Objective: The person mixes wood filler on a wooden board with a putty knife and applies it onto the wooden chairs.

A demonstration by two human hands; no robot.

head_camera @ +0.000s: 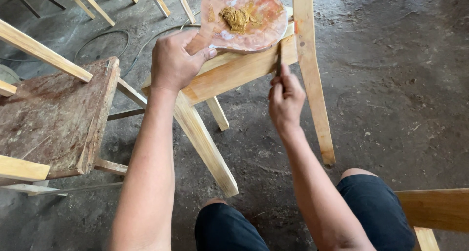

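left hand: pinched on flat, stiff board; best held by edge
right hand: tight on thin, light blade against wooden rail

The right hand hides most of its thin tool.

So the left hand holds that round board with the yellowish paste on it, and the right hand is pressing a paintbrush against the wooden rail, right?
Not quite. The head view shows the right hand pressing a thin, flat blade, not a paintbrush, against the wooden rail. The rest stands: the left hand holds the round board with the yellowish paste on it.
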